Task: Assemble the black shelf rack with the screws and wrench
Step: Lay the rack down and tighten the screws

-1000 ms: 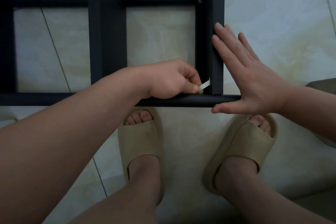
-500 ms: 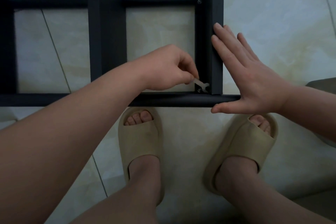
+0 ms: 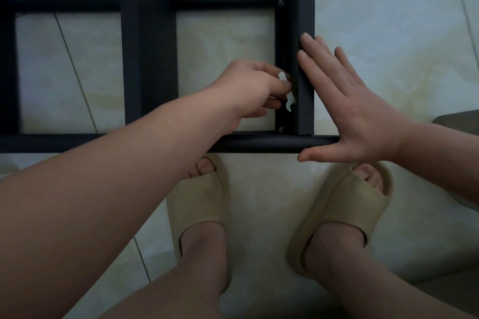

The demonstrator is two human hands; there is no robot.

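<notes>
The black shelf rack (image 3: 147, 59) stands on the tiled floor, its near round bar (image 3: 259, 143) running left to right. My left hand (image 3: 248, 88) pinches a small white wrench (image 3: 366, 98), held upright against the inner face of the right black panel (image 3: 305, 8). One screw head (image 3: 281, 128) shows in the near corner of that panel, just below the wrench, and another (image 3: 281, 2) sits in the far corner. My right hand (image 3: 350, 106) lies flat with straight fingers on the panel's outer side, thumb along the near bar's end.
My two feet in beige slippers (image 3: 199, 217) (image 3: 344, 212) stand just in front of the near bar. A second black panel (image 3: 145, 21) divides the rack in the middle. A grey object's edge (image 3: 458, 122) shows at the right.
My left hand has lifted the white wrench off the near corner screw and moved it up the panel, away from me. My right hand has stayed flat against the panel.
</notes>
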